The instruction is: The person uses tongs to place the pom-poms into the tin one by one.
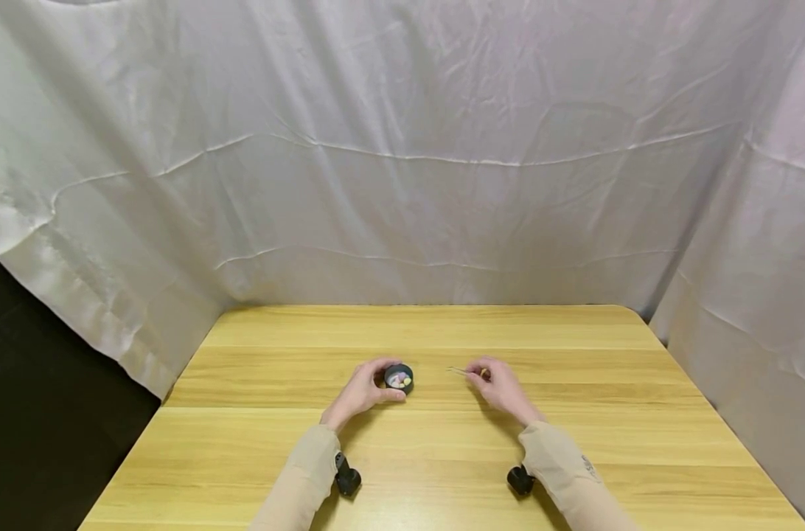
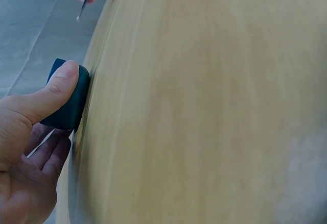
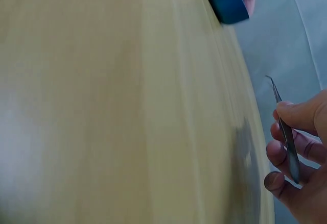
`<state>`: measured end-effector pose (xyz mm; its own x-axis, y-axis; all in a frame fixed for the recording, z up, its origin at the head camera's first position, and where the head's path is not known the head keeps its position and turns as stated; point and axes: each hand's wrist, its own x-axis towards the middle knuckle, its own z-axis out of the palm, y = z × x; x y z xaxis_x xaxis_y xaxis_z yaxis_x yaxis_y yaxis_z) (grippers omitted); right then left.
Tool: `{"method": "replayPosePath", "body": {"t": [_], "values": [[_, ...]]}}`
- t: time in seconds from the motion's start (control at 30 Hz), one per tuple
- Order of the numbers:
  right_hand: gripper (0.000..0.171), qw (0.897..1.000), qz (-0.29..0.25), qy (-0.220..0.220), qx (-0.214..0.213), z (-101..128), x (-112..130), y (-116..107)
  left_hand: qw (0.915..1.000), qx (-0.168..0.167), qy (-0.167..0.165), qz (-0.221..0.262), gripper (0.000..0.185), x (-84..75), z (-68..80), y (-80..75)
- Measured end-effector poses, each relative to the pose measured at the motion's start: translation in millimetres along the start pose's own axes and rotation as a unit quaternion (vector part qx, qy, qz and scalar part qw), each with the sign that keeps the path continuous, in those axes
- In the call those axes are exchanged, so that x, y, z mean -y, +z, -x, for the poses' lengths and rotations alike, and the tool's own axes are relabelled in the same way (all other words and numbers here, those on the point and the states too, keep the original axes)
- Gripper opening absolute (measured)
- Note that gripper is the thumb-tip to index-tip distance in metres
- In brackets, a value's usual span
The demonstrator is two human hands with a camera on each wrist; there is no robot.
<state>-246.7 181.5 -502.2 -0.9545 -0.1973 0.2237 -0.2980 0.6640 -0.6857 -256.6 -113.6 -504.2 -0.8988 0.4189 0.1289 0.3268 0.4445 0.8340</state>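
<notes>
A small dark round bowl (image 1: 412, 386) stands on the table with several pastel pieces (image 1: 399, 379), pink, yellow and white, inside. My left hand (image 1: 365, 387) holds it from the left, thumb on the near side and fingers on the far side. In the left wrist view the thumb presses the bowl's dark wall (image 2: 71, 104). To the right of the bowl, my right hand (image 1: 500, 385) pinches a pair of bent-tip metal tweezers (image 3: 287, 137) between thumb and fingers. Their tips point left toward the bowl, apart from it, and I see nothing between them.
The light wooden table (image 1: 429, 457) reaches back to a pale grey curtain (image 1: 442, 221), which also hangs along both sides. Each sleeved wrist carries a black camera, the left one (image 1: 347, 478) and the right one (image 1: 520, 480). A black surface (image 1: 44, 413) lies beyond the left edge.
</notes>
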Motion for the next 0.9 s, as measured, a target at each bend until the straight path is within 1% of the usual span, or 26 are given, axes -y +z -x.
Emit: {"method": "replayPosePath", "body": {"t": [0.17,0.33,0.53,0.7,0.9], "values": [[0.006,1.0,0.027,0.015,0.001,4.9,-8.1,-9.8,1.0,-0.001,0.0,-0.003,0.063,0.0,0.1,-0.2],[0.006,0.999,0.05,0.011,0.009,9.6,-12.5,-15.6,1.0,-0.002,-0.001,-0.001,0.063,0.1,0.6,0.2],[0.004,0.997,0.082,0.005,0.007,10.3,-13.6,-16.8,1.0,-0.003,-0.003,0.003,0.064,-0.1,1.2,-0.4],[0.004,0.996,0.09,0.007,0.013,9.6,-13.9,-15.6,1.0,-0.002,-0.002,0.007,0.064,1.5,0.7,-1.1],[0.006,0.995,0.099,0.003,0.015,9.7,-15.2,-13.3,1.0,-0.002,0.001,-0.001,0.064,2.5,1.2,-0.9]]}}
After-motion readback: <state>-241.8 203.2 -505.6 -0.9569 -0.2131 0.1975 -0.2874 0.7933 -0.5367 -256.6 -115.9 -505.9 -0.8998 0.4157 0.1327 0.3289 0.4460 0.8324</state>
